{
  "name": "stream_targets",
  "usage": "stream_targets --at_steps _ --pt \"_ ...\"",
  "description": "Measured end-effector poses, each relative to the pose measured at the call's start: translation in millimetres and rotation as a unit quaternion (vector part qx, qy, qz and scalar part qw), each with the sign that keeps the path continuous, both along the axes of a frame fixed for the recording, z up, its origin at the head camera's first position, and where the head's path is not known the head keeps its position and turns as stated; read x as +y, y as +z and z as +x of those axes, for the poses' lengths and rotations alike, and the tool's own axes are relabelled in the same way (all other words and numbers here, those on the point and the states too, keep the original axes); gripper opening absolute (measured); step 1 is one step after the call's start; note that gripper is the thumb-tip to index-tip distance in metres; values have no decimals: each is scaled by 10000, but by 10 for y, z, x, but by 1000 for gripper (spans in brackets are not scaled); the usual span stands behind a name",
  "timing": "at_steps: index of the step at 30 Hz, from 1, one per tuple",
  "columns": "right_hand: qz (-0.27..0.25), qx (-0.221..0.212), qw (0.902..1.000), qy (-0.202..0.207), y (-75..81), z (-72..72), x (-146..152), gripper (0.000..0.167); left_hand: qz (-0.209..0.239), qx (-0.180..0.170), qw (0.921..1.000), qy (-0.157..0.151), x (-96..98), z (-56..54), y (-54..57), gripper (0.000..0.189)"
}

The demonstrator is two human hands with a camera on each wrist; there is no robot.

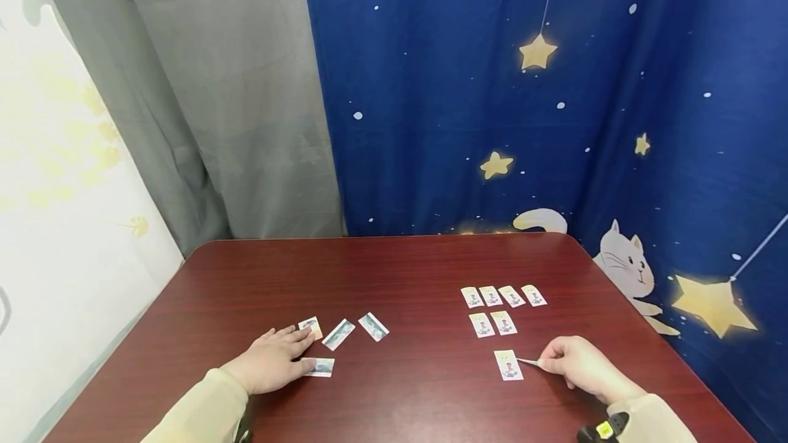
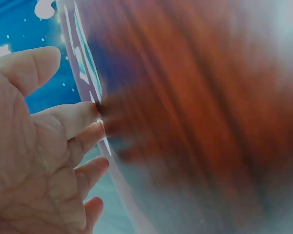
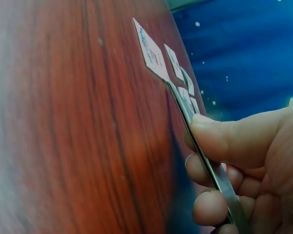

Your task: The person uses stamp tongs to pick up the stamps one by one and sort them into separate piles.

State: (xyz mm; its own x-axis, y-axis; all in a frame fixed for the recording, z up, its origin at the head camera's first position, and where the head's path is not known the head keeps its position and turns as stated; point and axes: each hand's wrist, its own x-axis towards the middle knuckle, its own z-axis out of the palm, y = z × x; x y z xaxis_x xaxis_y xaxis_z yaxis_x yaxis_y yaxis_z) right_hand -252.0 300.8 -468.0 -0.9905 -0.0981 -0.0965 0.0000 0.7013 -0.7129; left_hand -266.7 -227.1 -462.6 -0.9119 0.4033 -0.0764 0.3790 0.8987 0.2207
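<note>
Between the thumb and fingers of my right hand (image 1: 581,366) is a pair of metal tweezers (image 3: 201,153). Their tips meet the edge of a small printed card (image 1: 508,365), which seems to lie on or just above the table; I cannot tell which. My left hand (image 1: 269,361) lies low over the table with its fingers extended. Its fingertips touch an orange-and-white card (image 1: 312,327), and the thumb reaches the end of a grey-blue card (image 1: 323,367). Two more grey-blue cards, one upper (image 1: 373,326) and one tilted (image 1: 338,334), lie just right of that hand.
Beyond the tweezers, several matching cards lie in two rows, a back row with a card (image 1: 491,296) and a nearer row with another (image 1: 482,325). The reddish-brown table (image 1: 394,265) ends at a blue star-patterned curtain (image 1: 431,87) and a grey curtain (image 1: 246,87).
</note>
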Motion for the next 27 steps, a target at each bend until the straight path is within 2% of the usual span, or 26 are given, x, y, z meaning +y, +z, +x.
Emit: stream_targets --at_steps 11,16,22,27 --pt "121 38 9997 -225 5 -96 136 10 -24 225 9979 -608 86 296 91 60" --pt "270 33 9989 -392 40 -163 221 10 -7 216 9974 -687 104 369 90 60" --pt "560 -53 9975 -421 99 -242 345 8 39 -3 9981 -609 95 435 97 62" --pt "529 -144 9972 -517 128 -292 458 7 -18 -95 9978 -651 107 479 106 63"
